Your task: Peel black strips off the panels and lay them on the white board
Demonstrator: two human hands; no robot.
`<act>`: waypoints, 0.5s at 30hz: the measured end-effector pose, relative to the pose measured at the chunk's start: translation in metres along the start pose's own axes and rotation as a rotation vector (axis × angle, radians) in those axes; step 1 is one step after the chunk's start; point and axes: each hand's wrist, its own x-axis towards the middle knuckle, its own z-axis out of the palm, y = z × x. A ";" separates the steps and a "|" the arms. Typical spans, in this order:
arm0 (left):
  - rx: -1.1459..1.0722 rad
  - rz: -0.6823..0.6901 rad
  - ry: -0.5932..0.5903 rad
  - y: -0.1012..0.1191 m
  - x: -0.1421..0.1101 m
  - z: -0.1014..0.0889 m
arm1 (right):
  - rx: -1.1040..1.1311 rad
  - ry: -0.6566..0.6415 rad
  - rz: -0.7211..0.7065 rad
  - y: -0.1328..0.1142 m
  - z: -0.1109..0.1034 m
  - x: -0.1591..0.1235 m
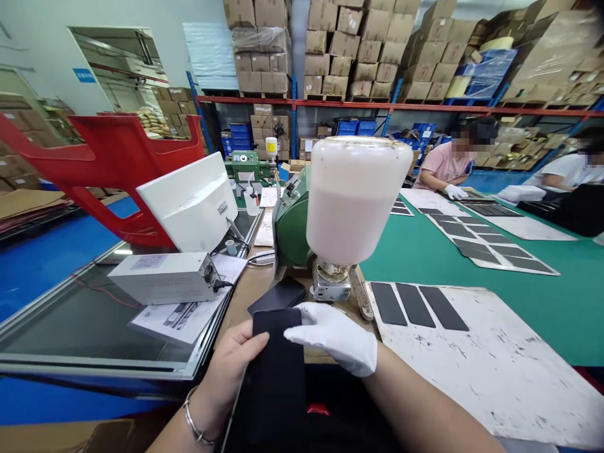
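Note:
My bare left hand [238, 355] grips a flat black rectangular panel [278, 371] by its left edge, thumb on its face. My right hand [333, 336], in a white glove, is closed at the panel's upper right edge, thumb in front and fingers partly hidden. The panel is tilted up before me. Just beyond it lies a stack of similar black panels [278, 294]. Behind my hands stands a green machine [290, 226], with an upturned plastic bottle [356, 201] of pale liquid on a metal fitting [331, 286]. The panel's lower end blends into dark clothing.
At right, a stained white board [472, 365] bears three black panels [415, 306]. More panel-covered boards [542, 267] lie on the green table [425, 258]. At left are a white power box [163, 279], a monitor [193, 204] and a red stool [127, 151]. Two people work across the table.

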 end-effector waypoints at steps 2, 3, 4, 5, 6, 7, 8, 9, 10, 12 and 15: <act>0.126 0.006 -0.075 -0.006 0.001 0.002 | -0.089 0.048 0.073 0.004 -0.006 -0.004; 0.199 0.001 -0.128 -0.010 0.003 0.005 | -0.133 0.085 0.115 0.007 -0.010 -0.008; 0.265 -0.009 -0.198 -0.014 0.005 0.009 | -0.156 0.120 0.153 0.011 -0.013 -0.013; 0.322 -0.023 -0.278 -0.018 0.007 0.013 | -0.152 0.157 0.177 0.014 -0.018 -0.019; 0.365 -0.042 -0.365 -0.023 0.008 0.018 | -0.129 0.206 0.187 0.018 -0.023 -0.026; 0.393 -0.063 -0.446 -0.028 0.010 0.024 | -0.099 0.268 0.191 0.021 -0.029 -0.035; 0.405 -0.084 -0.508 -0.032 0.013 0.029 | -0.064 0.348 0.185 0.025 -0.035 -0.044; 0.401 -0.103 -0.546 -0.035 0.015 0.034 | -0.023 0.425 0.175 0.027 -0.042 -0.053; 0.381 -0.114 -0.557 -0.038 0.019 0.038 | 0.023 0.486 0.157 0.029 -0.049 -0.063; 0.309 -0.105 -0.510 -0.040 0.029 0.046 | 0.132 0.517 0.118 0.033 -0.062 -0.083; 0.184 -0.064 -0.374 -0.035 0.048 0.061 | 0.272 0.485 0.091 0.037 -0.079 -0.107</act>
